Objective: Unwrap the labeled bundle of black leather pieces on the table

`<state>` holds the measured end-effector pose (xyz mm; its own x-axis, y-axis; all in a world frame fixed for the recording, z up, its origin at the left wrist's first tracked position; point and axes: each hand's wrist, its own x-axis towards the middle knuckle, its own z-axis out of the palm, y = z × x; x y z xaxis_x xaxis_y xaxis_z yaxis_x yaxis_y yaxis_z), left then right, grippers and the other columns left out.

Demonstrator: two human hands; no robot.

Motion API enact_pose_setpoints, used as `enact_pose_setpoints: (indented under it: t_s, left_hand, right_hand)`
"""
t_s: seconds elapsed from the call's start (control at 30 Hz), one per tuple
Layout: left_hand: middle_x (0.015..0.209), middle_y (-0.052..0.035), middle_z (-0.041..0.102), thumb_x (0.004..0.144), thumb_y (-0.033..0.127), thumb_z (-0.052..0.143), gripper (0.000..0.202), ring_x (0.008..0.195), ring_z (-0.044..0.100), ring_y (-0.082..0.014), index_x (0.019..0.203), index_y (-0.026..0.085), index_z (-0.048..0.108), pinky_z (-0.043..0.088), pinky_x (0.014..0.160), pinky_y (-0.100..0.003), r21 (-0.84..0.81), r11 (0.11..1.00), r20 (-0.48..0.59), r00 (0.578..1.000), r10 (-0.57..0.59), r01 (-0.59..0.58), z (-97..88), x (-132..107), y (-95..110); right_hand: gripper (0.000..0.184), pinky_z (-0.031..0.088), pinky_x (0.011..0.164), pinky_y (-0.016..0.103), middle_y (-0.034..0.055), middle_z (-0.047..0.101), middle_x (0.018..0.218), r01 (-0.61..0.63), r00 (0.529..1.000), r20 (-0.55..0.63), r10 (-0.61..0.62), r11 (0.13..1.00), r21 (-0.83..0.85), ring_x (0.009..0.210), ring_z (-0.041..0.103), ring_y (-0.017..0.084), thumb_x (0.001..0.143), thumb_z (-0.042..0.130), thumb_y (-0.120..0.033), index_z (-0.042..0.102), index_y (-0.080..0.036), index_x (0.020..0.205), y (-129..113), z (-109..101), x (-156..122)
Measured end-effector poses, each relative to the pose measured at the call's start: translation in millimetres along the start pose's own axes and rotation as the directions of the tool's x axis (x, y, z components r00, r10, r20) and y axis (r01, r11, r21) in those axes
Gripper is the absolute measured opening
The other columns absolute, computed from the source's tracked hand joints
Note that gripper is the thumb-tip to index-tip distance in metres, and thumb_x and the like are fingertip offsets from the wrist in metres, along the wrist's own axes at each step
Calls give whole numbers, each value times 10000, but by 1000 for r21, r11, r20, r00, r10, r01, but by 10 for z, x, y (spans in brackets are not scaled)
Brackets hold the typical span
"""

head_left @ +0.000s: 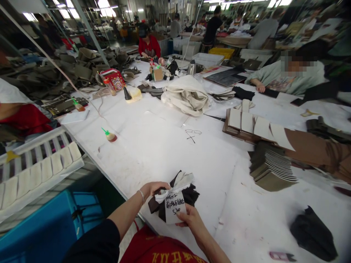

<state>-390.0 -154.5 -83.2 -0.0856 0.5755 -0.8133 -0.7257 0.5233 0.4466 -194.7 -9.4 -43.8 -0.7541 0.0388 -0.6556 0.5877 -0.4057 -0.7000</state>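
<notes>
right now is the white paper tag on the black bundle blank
No, the white paper tag on the black bundle shows handwritten characters and digits.

The worktable [153,146] has a smooth, matt white top, scuffed in places. Near its edge is a bundle of dark cut pieces [175,197], matt and leather-like, bound with a pale strip [175,186] and carrying a matt paper tag [175,212] inked by hand. Farther along the table stand a glossy steel jug [191,68] and a rumpled off-white cloth sack [186,95]. Below the table's edge sits a smooth blue plastic crate [41,226].
</notes>
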Motion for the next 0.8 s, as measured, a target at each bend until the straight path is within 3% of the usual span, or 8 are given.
enact_pose_setpoints:
  t_s: [0.17,0.57,0.7,0.8]
  left_hand:
    - [784,7,583,933,371,537,249,585,535,-81,939,127,587,471,515,-213,66,990,8,992,-126,125,-114,113,-59]
    - [729,12,602,918,399,540,275,510,514,-73,935,131,599,411,448,-192,58,993,127,986,-107,100,-203,142,-41]
    - [738,2,637,745,349,690,253,498,520,-94,885,154,607,351,399,-183,30,999,135,990,-46,42,-193,85,-6]
    - [770,-3,657,608,305,757,319,605,590,-142,861,177,612,404,448,-194,14,1000,122,992,3,-4,-178,15,28]
  right_hand:
    - [388,507,556,267,50,721,803,-48,999,2,48,999,6,618,664,175,626,753,-392,657,-145,909,90,16,109]
    - [234,542,625,275,27,703,874,-115,992,50,117,992,-46,668,659,131,824,687,-282,627,-132,994,187,-4,283]
    - [223,530,602,261,15,698,850,-132,989,62,136,989,-65,639,651,123,861,653,-261,619,-135,1042,197,7,300]
    - [185,519,591,250,2,686,814,-132,989,63,137,988,-74,619,635,112,881,633,-241,617,-132,1030,208,15,319]
